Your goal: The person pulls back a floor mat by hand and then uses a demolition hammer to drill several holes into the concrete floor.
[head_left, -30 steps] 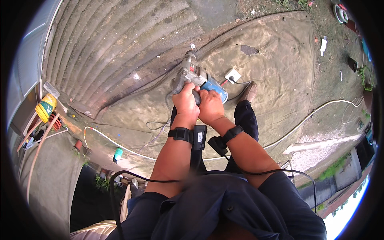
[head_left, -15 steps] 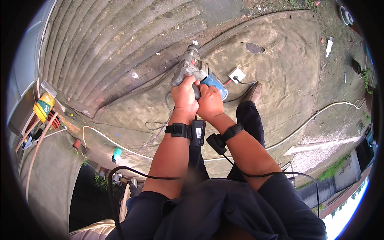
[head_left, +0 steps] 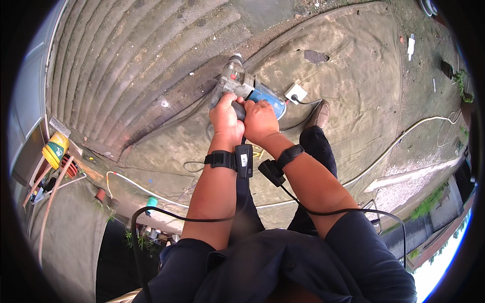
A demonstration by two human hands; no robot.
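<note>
A rotary hammer drill [head_left: 265, 97] with a blue motor housing and a grey, dusty front is held low over the ground. Its chuck points away from me and slightly left. My left hand [head_left: 225, 119] is closed around the dark grip on its near side, thumb on top. Right beside it, my right hand [head_left: 260, 121] is closed at the same handle, against the blue housing. Its fingertips are partly hidden, as is most of the handle. Whether the chuck's tip touches the ground, I cannot tell. Black bands with small boxes sit on both wrists.
A white socket box [head_left: 296, 93] with a black plug lies right of the drill, near my shoe [head_left: 319, 114]. Ridged concrete [head_left: 136, 55] rises at far left. A pale hose [head_left: 374, 164] crosses the dirty ground cloth [head_left: 353, 65]. A yellow container [head_left: 55, 149] stands left.
The whole view has shifted slightly. Both hands and the drill sit a little further left, and the hold on the drill looks the same.
</note>
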